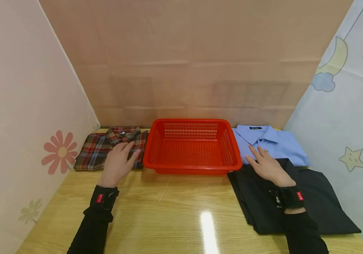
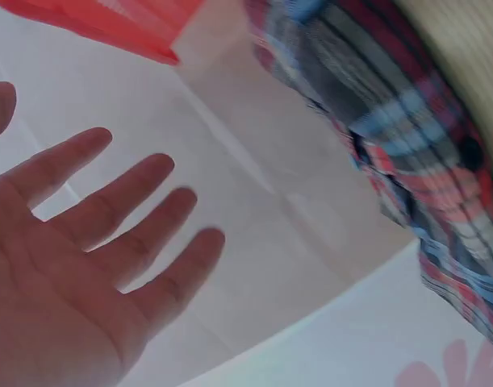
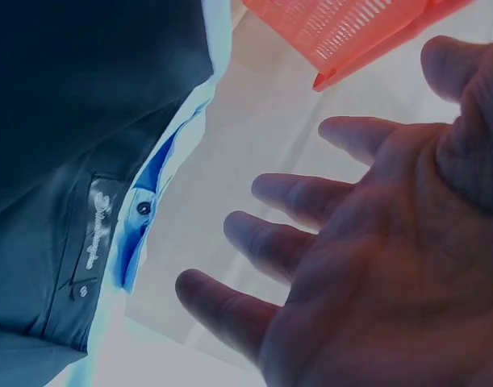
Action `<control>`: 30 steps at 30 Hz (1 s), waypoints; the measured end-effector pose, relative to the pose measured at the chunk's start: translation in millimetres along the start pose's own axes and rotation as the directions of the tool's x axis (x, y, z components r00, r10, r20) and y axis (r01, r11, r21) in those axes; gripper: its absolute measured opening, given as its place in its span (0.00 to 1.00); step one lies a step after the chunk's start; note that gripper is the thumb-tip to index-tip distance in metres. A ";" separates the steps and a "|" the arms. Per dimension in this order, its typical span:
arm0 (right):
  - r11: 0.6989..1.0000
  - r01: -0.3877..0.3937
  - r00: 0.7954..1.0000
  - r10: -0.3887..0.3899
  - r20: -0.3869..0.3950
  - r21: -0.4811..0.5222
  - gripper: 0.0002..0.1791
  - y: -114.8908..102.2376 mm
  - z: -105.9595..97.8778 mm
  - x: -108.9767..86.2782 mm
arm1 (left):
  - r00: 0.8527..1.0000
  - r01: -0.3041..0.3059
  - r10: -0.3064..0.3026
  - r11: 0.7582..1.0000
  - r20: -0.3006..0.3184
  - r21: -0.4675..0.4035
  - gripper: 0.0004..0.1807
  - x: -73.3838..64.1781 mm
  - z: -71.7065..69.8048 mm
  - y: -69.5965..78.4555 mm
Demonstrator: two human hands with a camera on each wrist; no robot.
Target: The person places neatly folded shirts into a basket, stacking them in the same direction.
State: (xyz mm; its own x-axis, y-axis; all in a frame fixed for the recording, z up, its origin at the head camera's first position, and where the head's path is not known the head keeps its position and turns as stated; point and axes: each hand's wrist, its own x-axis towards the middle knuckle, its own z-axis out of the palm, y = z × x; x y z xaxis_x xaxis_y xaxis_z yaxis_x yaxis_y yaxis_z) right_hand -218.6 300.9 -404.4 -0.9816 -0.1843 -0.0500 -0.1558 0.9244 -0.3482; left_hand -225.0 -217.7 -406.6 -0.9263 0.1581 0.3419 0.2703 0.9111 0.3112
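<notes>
My left hand (image 1: 116,164) hovers over a folded plaid shirt (image 1: 94,150), its fingers spread. In the left wrist view the palm faces the camera and holds nothing, with the plaid shirt apart from the fingers. On the other side my right hand (image 1: 268,167) is above a folded black shirt (image 1: 315,197), fingers loosely extended toward a folded light blue shirt (image 1: 286,144). The right wrist view shows that palm bare too, with a gap between its fingers and the black shirt's collar label (image 3: 97,222). Between the hands stands a red plastic basket (image 1: 191,169) with nothing inside.
A light wooden table (image 1: 159,215) lies under everything. Behind the basket rises a brown backdrop (image 1: 181,70). Pale patterned panels close off the left side (image 1: 19,106) and the right side (image 1: 334,123). The black shirt overlaps the blue shirt's front edge.
</notes>
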 end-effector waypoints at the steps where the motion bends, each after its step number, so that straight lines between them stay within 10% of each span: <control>1: 1.000 0.003 1.000 -0.003 0.002 0.001 0.39 1.0 -0.3 -1.2 | 1.000 -0.017 0.017 1.000 -0.024 -0.003 0.31 -0.3 -1.0 4.2; 10: 0.998 -0.012 0.999 0.010 0.036 0.054 0.40 12.5 -0.6 -13.6 | 0.984 -0.078 0.080 0.997 -0.159 0.018 0.17 -5.9 -2.0 41.9; 30: 0.995 -0.076 0.997 0.075 0.016 0.061 0.44 69.8 -18.1 -31.7 | 0.956 -0.241 0.240 0.970 -0.170 0.011 0.16 -3.8 23.2 96.3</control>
State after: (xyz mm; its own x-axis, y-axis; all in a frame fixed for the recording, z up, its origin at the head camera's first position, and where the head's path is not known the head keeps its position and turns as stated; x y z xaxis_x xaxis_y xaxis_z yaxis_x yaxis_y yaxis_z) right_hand -200.4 377.3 -410.3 -0.9887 -0.1195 -0.0907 -0.0738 0.9136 -0.3998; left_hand -201.5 -121.8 -398.5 -0.7761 0.3050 0.5520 0.4830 0.8503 0.2093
